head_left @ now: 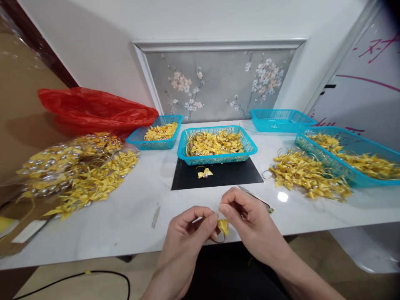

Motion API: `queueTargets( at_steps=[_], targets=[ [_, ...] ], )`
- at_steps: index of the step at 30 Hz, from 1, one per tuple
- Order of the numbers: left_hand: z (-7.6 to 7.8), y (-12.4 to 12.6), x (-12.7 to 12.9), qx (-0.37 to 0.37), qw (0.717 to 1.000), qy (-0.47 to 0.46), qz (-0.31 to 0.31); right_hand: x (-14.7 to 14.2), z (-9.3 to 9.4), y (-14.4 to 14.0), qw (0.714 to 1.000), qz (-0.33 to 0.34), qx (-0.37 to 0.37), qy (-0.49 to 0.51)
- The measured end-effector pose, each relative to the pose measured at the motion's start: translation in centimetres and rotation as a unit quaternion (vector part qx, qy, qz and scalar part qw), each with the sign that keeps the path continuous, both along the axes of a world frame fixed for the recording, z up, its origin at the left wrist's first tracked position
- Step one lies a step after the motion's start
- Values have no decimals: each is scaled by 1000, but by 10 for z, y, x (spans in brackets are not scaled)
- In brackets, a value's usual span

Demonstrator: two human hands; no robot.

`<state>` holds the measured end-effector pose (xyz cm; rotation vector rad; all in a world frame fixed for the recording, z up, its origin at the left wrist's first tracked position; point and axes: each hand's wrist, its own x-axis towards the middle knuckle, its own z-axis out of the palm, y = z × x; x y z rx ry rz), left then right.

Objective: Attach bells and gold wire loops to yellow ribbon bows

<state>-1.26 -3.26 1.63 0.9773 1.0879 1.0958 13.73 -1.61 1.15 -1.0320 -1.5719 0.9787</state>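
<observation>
Near the table's front edge, my left hand (186, 233) pinches a small yellow ribbon bow (223, 226) with a thin gold cord loop hanging below it. Close beside it on the right, my right hand (254, 227) has thumb and forefinger pressed together. What lies between those fingertips is too small to make out. Beyond my hands, a single yellow bow with a pearl-like bead (205, 173) rests on a black mat (215, 178). At the mat's back edge stands a blue basket (218, 159) full of similar bows. A pointed metal tool (254, 196) lies partly behind my right hand.
Loose bows (308, 175) are heaped on the right, against another blue basket (346, 166). More bows (100, 179) and bead strings (53, 166) cover the left. A red plastic bag (93, 110), a small blue basket (153, 144) and a blue tray (281, 123) stand behind.
</observation>
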Motion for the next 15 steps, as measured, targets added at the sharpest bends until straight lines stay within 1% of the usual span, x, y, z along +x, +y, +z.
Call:
queueTargets(
  at_steps=[3,7,9,11,15],
  targets=[
    [-2,0,0,11,1000,-20,14,1,-4,0,1000,-6,-2,-11],
    [-5,1,-4,79,996,1,27,0,-7,-1,1000,15,-25,0],
    [-6,1,-5,87,996,-8,11,-1,-8,-1,999,24,-37,10],
    [-8,2,-6,85,996,-38,-9,-2,-9,-2,999,29,-43,18],
    [-12,0,-8,87,994,-69,-24,0,-8,-4,999,30,-19,5]
  ],
)
